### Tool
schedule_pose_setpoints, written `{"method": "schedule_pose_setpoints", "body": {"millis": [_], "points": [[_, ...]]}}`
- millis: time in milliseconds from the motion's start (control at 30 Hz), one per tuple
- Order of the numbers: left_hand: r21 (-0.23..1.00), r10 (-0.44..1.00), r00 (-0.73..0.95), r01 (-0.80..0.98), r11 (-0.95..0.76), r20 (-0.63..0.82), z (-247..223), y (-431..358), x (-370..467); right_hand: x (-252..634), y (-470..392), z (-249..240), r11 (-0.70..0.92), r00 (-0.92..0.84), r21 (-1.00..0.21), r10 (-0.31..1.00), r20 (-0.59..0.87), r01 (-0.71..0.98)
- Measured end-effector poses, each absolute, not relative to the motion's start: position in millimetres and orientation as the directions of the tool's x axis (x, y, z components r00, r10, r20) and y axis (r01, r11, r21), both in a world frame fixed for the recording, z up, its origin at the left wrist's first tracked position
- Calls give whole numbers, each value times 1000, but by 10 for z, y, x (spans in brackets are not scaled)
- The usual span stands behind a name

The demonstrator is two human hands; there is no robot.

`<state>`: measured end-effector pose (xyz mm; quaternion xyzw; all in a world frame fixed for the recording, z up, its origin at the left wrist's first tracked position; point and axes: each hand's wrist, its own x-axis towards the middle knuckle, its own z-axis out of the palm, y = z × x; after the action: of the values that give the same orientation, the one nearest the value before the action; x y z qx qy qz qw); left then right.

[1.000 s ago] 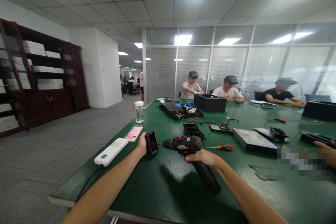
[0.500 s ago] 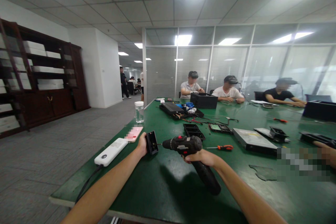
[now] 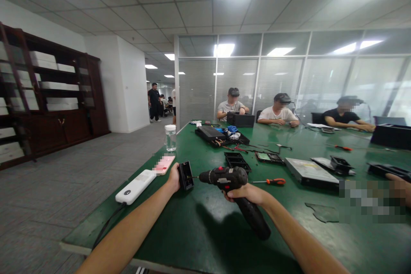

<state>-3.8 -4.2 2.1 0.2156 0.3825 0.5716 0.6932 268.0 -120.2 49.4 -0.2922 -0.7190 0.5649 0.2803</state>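
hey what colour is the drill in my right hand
The drill is mostly black with small red parts, shown in the head view.

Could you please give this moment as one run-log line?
left hand: holds black part | right hand: grips drill | bit: pointed at black part | nearby: orange-handled screwdriver on green table

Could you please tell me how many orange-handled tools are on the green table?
2: one screwdriver just right of the drill, and another tool farther back; others may be hidden.
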Motion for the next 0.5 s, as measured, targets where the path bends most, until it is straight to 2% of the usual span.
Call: {"method": "schedule_pose_setpoints", "body": {"millis": [100,500], "points": [[774,968,67,-589,233,-241,3,-23,-41,2681,-1195,472,160,-653,-983,755,61,94],[762,961,51,-598,249,-273,36,-47,-24,2660,-1254,460,-7,-631,-999,775,-39,53]]}}
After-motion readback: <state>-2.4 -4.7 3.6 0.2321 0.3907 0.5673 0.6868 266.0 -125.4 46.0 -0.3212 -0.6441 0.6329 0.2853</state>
